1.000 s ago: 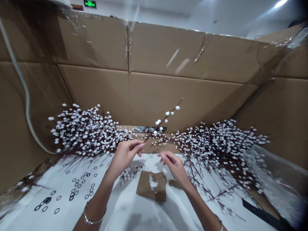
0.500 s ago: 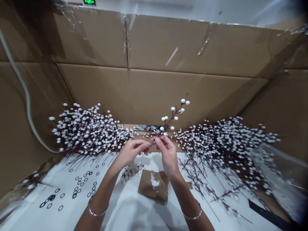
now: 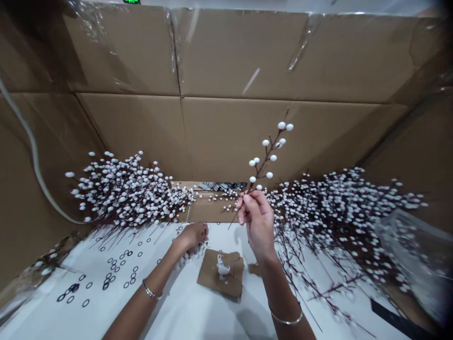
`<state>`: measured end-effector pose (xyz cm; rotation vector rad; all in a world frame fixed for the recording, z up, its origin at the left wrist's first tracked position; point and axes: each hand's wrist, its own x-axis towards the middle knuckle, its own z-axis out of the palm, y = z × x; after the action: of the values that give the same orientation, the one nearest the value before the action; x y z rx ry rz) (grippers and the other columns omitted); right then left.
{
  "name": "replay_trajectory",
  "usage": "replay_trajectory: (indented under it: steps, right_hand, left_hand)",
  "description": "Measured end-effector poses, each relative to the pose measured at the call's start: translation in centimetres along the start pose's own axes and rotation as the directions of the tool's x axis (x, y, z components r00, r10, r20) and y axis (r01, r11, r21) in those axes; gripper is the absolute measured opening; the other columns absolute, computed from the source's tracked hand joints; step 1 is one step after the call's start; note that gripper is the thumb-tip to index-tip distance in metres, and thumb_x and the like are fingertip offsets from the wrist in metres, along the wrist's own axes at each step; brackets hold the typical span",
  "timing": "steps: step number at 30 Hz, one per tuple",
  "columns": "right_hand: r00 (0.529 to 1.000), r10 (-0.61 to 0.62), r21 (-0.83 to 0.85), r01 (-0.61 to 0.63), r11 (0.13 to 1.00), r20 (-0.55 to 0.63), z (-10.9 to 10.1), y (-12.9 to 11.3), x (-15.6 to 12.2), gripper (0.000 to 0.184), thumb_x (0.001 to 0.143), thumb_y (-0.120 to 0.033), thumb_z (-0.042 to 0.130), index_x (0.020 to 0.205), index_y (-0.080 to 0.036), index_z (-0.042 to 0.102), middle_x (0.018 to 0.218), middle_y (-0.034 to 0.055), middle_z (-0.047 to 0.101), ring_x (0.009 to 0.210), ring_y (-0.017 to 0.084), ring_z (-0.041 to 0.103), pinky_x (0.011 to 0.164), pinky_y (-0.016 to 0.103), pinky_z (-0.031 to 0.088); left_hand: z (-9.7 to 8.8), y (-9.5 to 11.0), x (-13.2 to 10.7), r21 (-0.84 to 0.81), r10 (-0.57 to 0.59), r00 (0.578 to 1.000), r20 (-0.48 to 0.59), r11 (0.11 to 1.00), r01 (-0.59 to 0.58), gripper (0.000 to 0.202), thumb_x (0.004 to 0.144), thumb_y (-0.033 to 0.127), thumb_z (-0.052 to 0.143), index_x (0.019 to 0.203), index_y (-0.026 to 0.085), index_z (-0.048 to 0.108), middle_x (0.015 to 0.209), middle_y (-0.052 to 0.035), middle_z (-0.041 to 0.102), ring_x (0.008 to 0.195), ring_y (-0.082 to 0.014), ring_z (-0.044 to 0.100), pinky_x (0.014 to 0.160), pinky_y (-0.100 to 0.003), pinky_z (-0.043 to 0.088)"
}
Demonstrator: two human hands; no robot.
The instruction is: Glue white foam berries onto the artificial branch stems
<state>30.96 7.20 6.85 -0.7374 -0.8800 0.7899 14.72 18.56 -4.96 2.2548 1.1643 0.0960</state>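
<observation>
The right hand (image 3: 257, 222) is pinching a white-berried twig (image 3: 268, 156) between its fingers, holding it nearly upright above the hand. The left hand (image 3: 193, 236) is curling down at a pile of loose white berries (image 3: 187, 259), just beside a cardboard scrap (image 3: 220, 274); I cannot tell whether it is gripping anything.

Worn on the person's head, the camera looks forward and down from close above the left hand (image 3: 193, 236) and right hand (image 3: 257, 222), taking in a white-covered table (image 3: 177, 311) in the lower part of the frame and a tall cardboard wall (image 3: 226, 137) filling the upper part.
</observation>
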Motion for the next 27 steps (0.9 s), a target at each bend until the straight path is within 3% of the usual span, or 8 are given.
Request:
replay_trajectory:
  steps: [8,14,18,22,25,27]
  right_hand:
    - [1.0,0.023,0.017,-0.023,1.0,-0.005,-0.4,-0.1,0.3,0.013,0.089,-0.032,0.059,0.085,-0.02,0.053,0.073,-0.004,0.059,0.043,0.003,0.042,0.041,0.018,0.031]
    - [0.999,0.041,-0.006,-0.041,0.999,-0.003,-0.4,0.0,0.4,0.014,0.089,-0.032,0.059,0.084,-0.02,0.052,0.073,-0.0045,0.059,0.043,0.003,0.042,0.041,0.017,0.032]
    - [0.998,0.064,-0.001,-0.064,0.998,0.004,-0.2,0.2,0.3,0.015,0.089,-0.031,0.06,0.084,-0.02,0.052,0.072,-0.0048,0.059,0.043,0.003,0.042,0.041,0.017,0.031]
    - [0.996,0.087,-0.035,-0.086,0.996,0.026,0.2,0.7,0.1,0.016,0.089,-0.032,0.059,0.083,-0.02,0.052,0.071,-0.0044,0.059,0.044,0.004,0.042,0.043,0.017,0.033]
    - [0.994,0.101,-0.106,-0.095,0.99,0.051,0.7,1.2,-0.3,0.017,0.089,-0.034,0.058,0.082,-0.019,0.053,0.07,-0.003,0.06,0.048,0.006,0.044,0.045,0.019,0.035]
    - [0.992,0.103,-0.134,-0.093,0.987,0.069,1.2,1.4,-0.7,0.018,0.089,-0.034,0.057,0.081,-0.019,0.053,0.072,-0.0018,0.061,0.053,0.007,0.046,0.049,0.02,0.037]
  left_hand:
    - [1.1,-1.1,0.5,-0.09,0.047,0.997,0.061,0.995,-0.041,0.01,0.066,0.017,0.056,0.069,0.015,0.066,0.066,-0.0045,0.064,0.063,-0.0173,0.055,0.06,-0.025,0.038]
    - [0.3,-1.5,0.6,-0.221,0.098,0.995,0.022,0.971,-0.091,0.009,0.065,0.022,0.06,0.067,0.016,0.067,0.07,-0.0053,0.068,0.069,-0.0194,0.058,0.065,-0.026,0.042]
    - [-1.7,-1.6,0.7,-0.335,0.124,0.988,-0.086,0.931,-0.146,0.015,0.07,0.029,0.063,0.071,0.014,0.067,0.077,-0.0082,0.068,0.075,-0.021,0.059,0.07,-0.028,0.042]
    - [-4.4,-0.3,-0.3,-0.472,0.111,0.964,-0.24,0.854,-0.216,0.031,0.078,0.041,0.062,0.089,0.012,0.065,0.079,-0.0073,0.065,0.071,-0.0176,0.057,0.065,-0.027,0.042]
    - [-5.9,1.7,-1.8,-0.561,0.111,0.924,-0.365,0.766,-0.314,0.042,0.088,0.047,0.052,0.115,0.015,0.058,0.083,-0.004,0.061,0.07,-0.0143,0.055,0.063,-0.024,0.043]
    - [-6.5,3.1,-2.8,-0.629,0.114,0.88,-0.461,0.658,-0.415,0.04,0.09,0.046,0.054,0.118,0.017,0.059,0.085,-0.0034,0.061,0.072,-0.0133,0.056,0.065,-0.023,0.044]
